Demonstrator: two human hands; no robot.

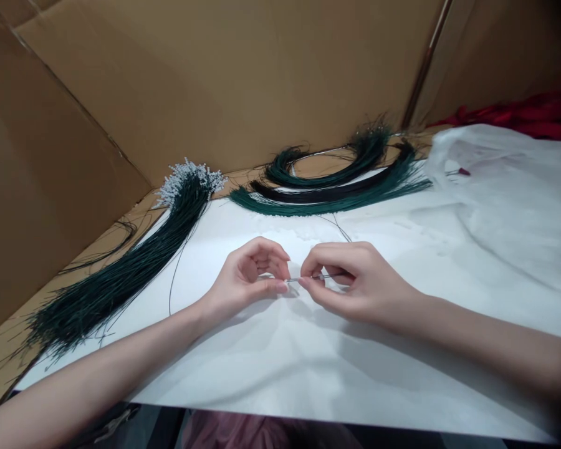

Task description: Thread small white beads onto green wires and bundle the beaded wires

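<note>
Near the middle of the head view, a thin dark wire [293,280] runs level between my two hands. My right hand [350,277] pinches it between thumb and fingertips, and the wire's other part passes under the curled fingers. My left hand [255,271] is closed in a pinch at the wire's left end, where a tiny pale bit shows by the thumb tip; its index finger arches above. A small whitish piece [321,276] sits on the wire within my right hand, too small to make out fully. Both hands are just above the white table surface [262,368].
On the left lies a thick bundle of dark green wires [135,268] with white beaded tips [187,178]. Curved bundles of green and black wires [331,196] lie at the back. Translucent plastic [509,206] and red material [533,115] are at right. Cardboard walls [243,75] enclose the table.
</note>
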